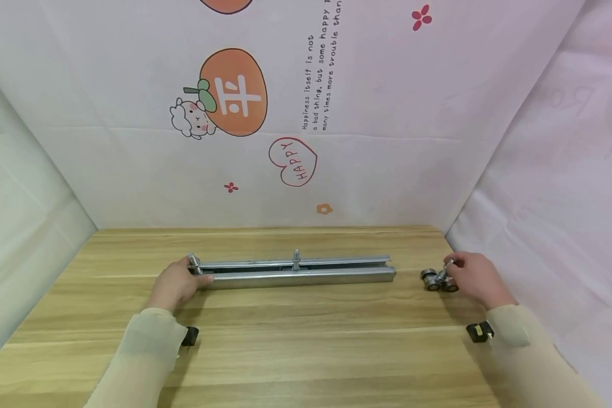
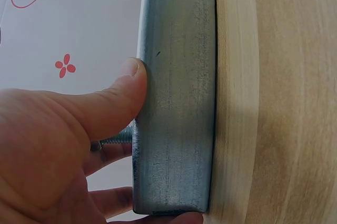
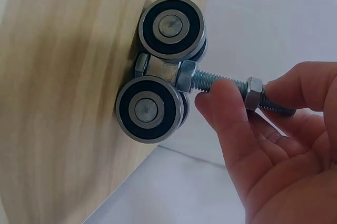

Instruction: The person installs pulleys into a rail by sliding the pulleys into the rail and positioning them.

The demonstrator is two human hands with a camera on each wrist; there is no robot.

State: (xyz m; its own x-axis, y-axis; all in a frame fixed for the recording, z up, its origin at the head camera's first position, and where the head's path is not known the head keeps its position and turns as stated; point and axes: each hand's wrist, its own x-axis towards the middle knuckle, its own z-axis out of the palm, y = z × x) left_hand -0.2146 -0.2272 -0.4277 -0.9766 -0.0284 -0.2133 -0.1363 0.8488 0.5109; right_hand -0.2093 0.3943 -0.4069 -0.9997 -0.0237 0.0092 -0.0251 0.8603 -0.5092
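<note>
A silvery metal track rail (image 1: 306,279) lies across the table with its slot facing up. My left hand (image 1: 175,283) grips its left end, with the thumb on the near top edge in the left wrist view and fingers at the end and beyond. Threaded bolts stick up from the slot, one bolt (image 1: 195,262) by the left hand and another bolt (image 1: 296,259) near mid-rail. Past the rail's right end, my right hand (image 1: 476,277) pinches the threaded stem of a roller trolley (image 3: 146,109). Its wheels appear to touch the tabletop. A nut (image 3: 254,93) sits on the stem between the fingers.
The wood-grain table (image 1: 306,345) meets a printed white cloth wall (image 1: 377,170) at the back. More white cloth (image 1: 566,187) hangs at both sides, close to the right hand. Small black devices (image 1: 478,332) sit at both wrists.
</note>
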